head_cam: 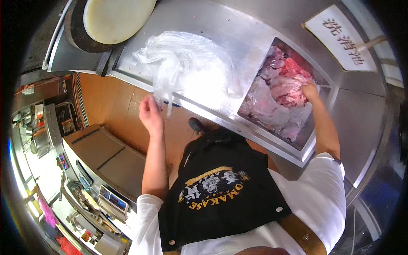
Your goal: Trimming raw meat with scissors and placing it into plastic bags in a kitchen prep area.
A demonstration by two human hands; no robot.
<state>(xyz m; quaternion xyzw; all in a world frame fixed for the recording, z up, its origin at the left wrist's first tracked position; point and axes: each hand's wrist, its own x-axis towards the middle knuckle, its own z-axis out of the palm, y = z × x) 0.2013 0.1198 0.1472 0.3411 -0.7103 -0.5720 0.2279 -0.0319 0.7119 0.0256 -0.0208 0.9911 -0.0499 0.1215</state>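
Note:
A heap of raw meat [288,92], red and pale pink pieces with greyish, glossy ones around them, fills a rectangular sink basin [277,135] let into a stainless steel counter. My right hand [309,91] reaches into the basin, its fingers closed on a pinkish piece at the right side of the heap. On the counter to the left lies a crumpled clear plastic bag [188,54], part of it hanging over the front edge. My left hand [150,110] is at that hanging end, fingers curled against the plastic; glare whitens the middle of the bag.
A thick round chopping board [118,19] stands at the counter's far left. The steel front rim [204,110] runs between me and the counter. A white sign with writing [341,38] is behind the basin. At lower left are a low cabinet [105,149] and a digital scale [113,202].

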